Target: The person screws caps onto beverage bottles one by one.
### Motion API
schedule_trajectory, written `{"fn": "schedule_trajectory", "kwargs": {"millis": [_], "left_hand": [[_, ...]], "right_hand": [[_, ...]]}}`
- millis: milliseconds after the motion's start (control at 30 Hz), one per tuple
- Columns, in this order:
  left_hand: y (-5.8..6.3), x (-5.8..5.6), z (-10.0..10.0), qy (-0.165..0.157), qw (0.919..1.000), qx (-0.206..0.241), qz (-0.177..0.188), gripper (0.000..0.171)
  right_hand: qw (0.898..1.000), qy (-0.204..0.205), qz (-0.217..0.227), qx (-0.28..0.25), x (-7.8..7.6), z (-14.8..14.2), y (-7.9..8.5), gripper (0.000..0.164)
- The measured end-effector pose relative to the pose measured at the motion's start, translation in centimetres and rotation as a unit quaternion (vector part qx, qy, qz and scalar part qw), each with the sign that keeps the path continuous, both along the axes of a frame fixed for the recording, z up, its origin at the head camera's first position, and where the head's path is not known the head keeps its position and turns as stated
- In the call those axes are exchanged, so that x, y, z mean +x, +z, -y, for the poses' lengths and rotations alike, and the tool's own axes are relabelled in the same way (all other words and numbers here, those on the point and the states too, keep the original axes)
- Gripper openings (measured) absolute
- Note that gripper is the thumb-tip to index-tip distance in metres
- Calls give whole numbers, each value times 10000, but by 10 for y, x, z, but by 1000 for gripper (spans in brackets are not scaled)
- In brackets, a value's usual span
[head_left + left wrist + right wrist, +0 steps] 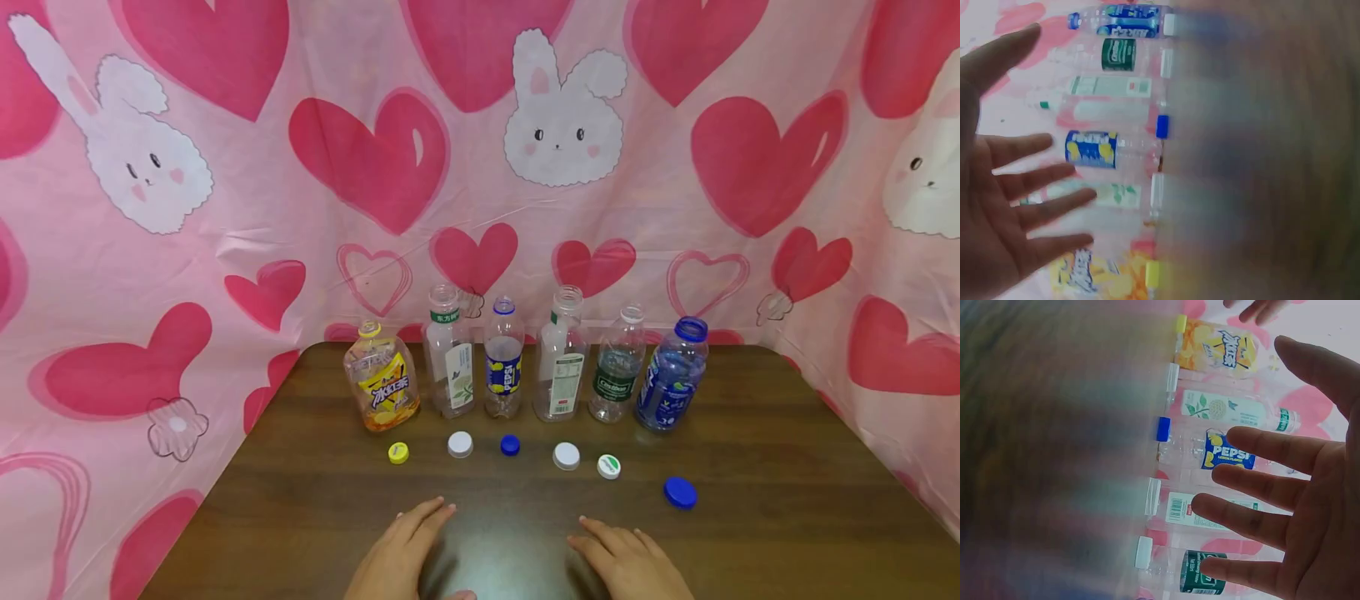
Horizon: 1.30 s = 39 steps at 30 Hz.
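Note:
My left hand [401, 554] and right hand [626, 558] are over the near part of the table, fingers spread and holding nothing. Beyond them lies a row of caps: a yellow cap [398, 452], a white cap [461, 444], a small blue cap [510, 445], another white cap [566, 456], a white-and-green cap [609, 467] and a wide blue cap [680, 492]. Behind stand uncapped bottles: an iced tea bottle [382, 383], a clear bottle [450, 367], a Pepsi bottle [503, 367], a second clear bottle [562, 367], a green-labelled water bottle [618, 375] and a blue bottle [672, 379].
The brown wooden table [300, 517] reaches back to a pink curtain [300, 208] printed with hearts and rabbits. The bottles stand close together near the table's far edge, in front of the curtain.

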State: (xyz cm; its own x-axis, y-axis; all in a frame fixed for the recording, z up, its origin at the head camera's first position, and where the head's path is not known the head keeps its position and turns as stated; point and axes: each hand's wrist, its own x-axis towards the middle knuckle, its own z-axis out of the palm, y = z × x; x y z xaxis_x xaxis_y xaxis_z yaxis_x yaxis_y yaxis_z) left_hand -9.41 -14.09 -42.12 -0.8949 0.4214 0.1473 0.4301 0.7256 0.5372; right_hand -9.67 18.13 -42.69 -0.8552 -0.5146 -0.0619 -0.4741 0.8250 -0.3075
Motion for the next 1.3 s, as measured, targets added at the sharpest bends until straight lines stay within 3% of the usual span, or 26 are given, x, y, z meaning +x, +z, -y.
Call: {"fn": "schedule_trajectory", "kwargs": {"millis": [100,133,200,300,367,467,633,833,1033,1300], "left_hand": [[8,-4,10,286,9929,891,731,80],[11,-7,15,417,9881,1265,767,78],[13,-17,29,599,9791,1916,311,76],[19,-41,53,964,9657,2378,-400,78],[24,-62,70,1145,9617,2411,-625,85],[32,-90,89,1462,9592,2377,-450,97],[31,-127,106,1613,9518,2604,-155,109],[19,-163,118,1740,9437,2787,388,117],[10,-185,123,1705,9362,2983,733,120],[27,-195,111,1248,9181,3578,1163,118]], "right_hand": [[9999,29,98,9,0,0,1,84],[9999,41,142,3,0,-1,1,84],[9999,63,149,18,0,-1,2,85],[9999,120,-100,-2,0,0,4,83],[9988,140,-461,-22,1,1,5,79],[9970,117,-760,-67,2,3,7,72],[9985,111,-526,-97,3,4,8,70],[9987,170,-460,-110,4,7,7,71],[9996,137,-242,-97,4,8,9,74],[9999,60,77,-134,4,8,12,76]]}}
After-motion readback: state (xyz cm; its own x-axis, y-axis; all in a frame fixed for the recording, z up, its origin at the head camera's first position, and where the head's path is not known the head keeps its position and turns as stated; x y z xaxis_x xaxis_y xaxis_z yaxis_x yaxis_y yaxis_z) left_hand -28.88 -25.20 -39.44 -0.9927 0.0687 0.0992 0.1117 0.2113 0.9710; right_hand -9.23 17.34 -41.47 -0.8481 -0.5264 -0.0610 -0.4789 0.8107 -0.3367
